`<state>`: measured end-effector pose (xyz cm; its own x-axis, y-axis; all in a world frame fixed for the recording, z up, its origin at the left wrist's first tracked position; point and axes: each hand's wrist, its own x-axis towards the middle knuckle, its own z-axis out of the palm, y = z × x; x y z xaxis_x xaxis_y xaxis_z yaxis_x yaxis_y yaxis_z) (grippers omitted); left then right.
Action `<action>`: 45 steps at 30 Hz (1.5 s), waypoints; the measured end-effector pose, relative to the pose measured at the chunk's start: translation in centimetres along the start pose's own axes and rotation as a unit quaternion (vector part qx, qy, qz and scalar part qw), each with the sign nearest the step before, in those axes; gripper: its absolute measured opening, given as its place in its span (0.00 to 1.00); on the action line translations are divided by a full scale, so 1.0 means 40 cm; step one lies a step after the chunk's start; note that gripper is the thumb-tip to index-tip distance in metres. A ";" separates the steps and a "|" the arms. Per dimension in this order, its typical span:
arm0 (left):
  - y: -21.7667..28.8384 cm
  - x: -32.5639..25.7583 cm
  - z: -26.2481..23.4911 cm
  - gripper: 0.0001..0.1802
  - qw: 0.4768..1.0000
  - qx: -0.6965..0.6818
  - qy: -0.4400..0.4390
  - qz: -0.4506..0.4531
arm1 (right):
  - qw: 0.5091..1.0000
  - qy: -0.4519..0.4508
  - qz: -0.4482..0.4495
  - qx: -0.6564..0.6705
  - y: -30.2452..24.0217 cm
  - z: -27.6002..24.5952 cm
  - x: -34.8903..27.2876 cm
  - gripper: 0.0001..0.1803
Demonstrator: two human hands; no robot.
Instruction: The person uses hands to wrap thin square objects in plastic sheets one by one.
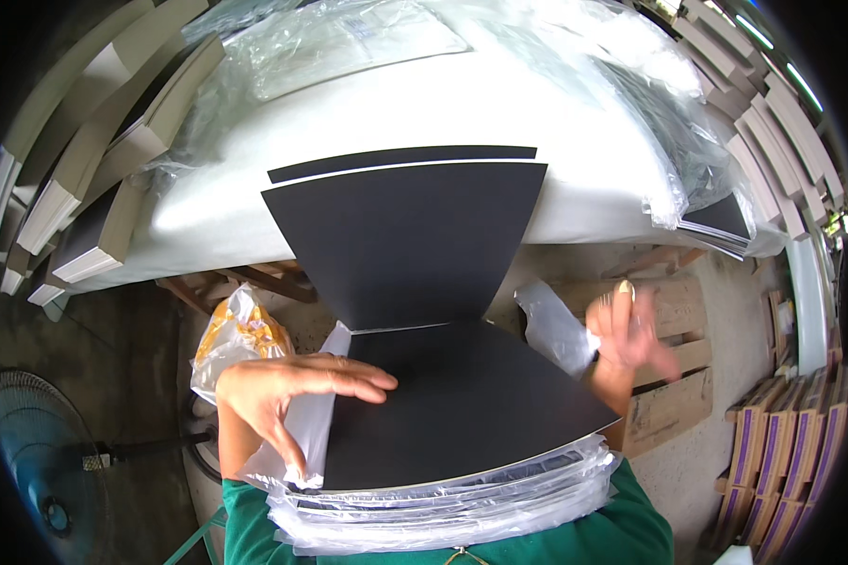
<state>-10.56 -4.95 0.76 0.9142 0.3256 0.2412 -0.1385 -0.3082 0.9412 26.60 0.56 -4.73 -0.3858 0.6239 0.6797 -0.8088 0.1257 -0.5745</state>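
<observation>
A black sheet [462,410] lies flat in front of my body, on top of a stack of clear plastic sleeves [443,513]. My left hand [301,391] is open at its left edge, fingers stretched over the black surface and thumb down by the plastic. Beyond, a second black sheet [405,235] rises toward the table, with another black sheet [405,162] showing behind its far edge. My right hand [628,330] is raised off to the right, away from the sheets. It is blurred, but its fingers are apart, one has a yellowish covering, and nothing shows in it.
A white-covered table [575,113] spans the far side. Stacks of thick boards [75,188] stand at its left; plastic-wrapped sheets [716,217] lie at its right. On the floor are a fan [47,461], a plastic bag [240,339], a wooden pallet [674,405] and piled boxes [773,452].
</observation>
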 end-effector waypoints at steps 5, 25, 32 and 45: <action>-0.010 -0.015 -0.013 0.48 1.000 0.016 0.010 0.009 | 0.941 -0.071 0.160 -0.290 -0.077 0.035 -0.047 0.16; -0.017 0.180 0.026 0.29 0.941 0.139 0.303 -0.066 | 0.978 0.077 0.193 0.022 0.075 0.128 0.200 0.28; -0.164 0.240 0.064 0.10 0.929 -0.157 0.310 -0.130 | 0.976 0.092 0.191 0.044 0.157 0.157 0.234 0.30; -0.142 0.206 0.078 0.08 0.874 0.155 0.447 -0.113 | 0.930 0.144 0.227 -0.251 0.151 0.149 0.192 0.11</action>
<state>-1.06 -3.29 -3.34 0.2236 0.9346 0.2766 0.2433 -0.3283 0.9127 16.10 1.49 -0.27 -0.4437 0.8722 0.2057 -0.2549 0.0973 -0.9621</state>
